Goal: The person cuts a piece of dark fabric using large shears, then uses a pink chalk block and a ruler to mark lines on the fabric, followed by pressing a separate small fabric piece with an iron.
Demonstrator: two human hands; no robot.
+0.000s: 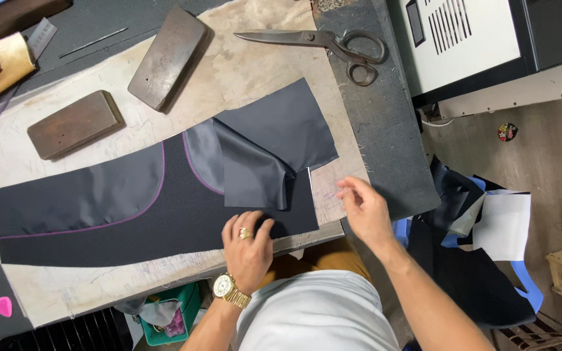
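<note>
just two wooden blocks (76, 123), one scissors (333, 44), left hand (248, 244) pressing dark fabric (164, 214).

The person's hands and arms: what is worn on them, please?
Both forearms are bare, no sleeves in view. The left hand has a gold ring on one finger and a gold wristwatch with a pale dial. The right hand wears nothing.

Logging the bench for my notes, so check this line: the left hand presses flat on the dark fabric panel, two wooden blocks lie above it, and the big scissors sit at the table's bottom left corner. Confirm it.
One detail is wrong. The scissors lie at the top of the table, right of centre, not at the bottom left; the head view shows it. The rest holds: the left hand presses on the dark fabric panel, and two wooden blocks lie above it.
</note>
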